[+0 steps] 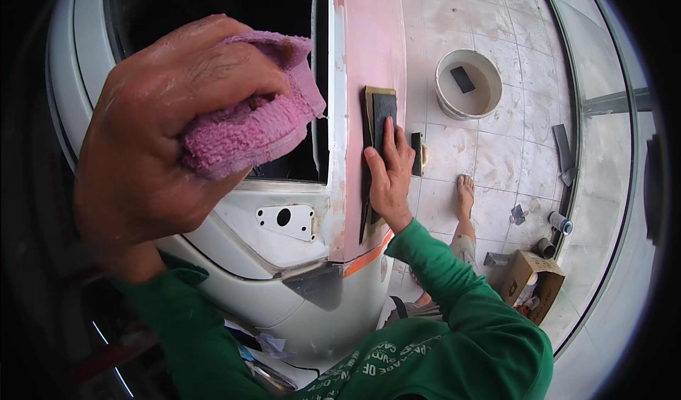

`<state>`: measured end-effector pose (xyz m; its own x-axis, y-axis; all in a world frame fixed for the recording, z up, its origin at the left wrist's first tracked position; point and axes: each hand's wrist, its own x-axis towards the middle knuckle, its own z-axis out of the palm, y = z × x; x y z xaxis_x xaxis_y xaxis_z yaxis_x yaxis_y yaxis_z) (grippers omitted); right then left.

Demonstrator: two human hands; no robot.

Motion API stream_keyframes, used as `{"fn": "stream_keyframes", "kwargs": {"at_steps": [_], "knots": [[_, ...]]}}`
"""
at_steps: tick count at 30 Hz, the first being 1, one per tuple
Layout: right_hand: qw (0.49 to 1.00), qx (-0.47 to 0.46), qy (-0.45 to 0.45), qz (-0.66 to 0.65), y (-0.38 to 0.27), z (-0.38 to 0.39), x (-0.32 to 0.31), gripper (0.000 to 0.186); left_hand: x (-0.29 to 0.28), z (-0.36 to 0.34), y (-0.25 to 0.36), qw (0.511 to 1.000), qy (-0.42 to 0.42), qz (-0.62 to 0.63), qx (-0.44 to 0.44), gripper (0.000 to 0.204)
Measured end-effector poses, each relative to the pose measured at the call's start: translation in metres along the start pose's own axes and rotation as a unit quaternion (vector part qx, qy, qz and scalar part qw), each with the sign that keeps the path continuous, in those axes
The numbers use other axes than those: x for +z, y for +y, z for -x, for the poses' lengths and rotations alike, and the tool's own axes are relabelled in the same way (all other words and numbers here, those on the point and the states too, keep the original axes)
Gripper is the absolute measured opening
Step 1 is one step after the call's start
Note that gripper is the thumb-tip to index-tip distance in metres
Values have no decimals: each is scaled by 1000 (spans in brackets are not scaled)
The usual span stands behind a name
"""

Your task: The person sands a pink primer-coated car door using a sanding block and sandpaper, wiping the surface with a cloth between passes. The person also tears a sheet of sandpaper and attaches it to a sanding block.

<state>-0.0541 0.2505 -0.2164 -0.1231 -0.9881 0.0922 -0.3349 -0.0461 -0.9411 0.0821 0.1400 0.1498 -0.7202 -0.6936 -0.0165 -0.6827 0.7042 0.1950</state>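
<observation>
Our left hand (145, 127) has its fingers closed around a pink cloth (245, 141); our right hand (391, 181) lies with fingers spread over the dark sanding block (384, 106), lengthwise on the pink panel (370, 35). Judgement: we should keep its 2 ends flat, pressing evenly.

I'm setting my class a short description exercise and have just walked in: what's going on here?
A person's right hand rests on a long dark sanding block against the pink-coated panel of a white vehicle. The left hand, raised, grips a pink terry cloth. On the tiled floor stand a bucket with a dark rectangular piece inside and an open cardboard box.
</observation>
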Motion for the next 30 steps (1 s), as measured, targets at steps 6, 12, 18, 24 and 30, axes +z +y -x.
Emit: {"fn": "stream_keyframes", "kwargs": {"at_steps": [6, 12, 18, 24, 30], "knots": [[997, 33, 14, -72, 31, -277, 8, 67, -14, -5, -3, 997, -27, 68, -26, 33], [1000, -28, -6, 3, 17, -1, 3, 68, -8, 6, -1, 992, -15, 79, -97, 36], [977, -191, 60, 72, -3, -86, 17, 37, -21, 1, -3, 999, -40, 7, 18, 38], [975, -159, 37, 148, 1, -265, 39, 28, -27, 5, -3, 994, -19, 106, -24, 31], [998, -57, 12, 25, -26, 44, -3, 62, -18, 3, -17, 995, 2, 89, 45, 13]]}}
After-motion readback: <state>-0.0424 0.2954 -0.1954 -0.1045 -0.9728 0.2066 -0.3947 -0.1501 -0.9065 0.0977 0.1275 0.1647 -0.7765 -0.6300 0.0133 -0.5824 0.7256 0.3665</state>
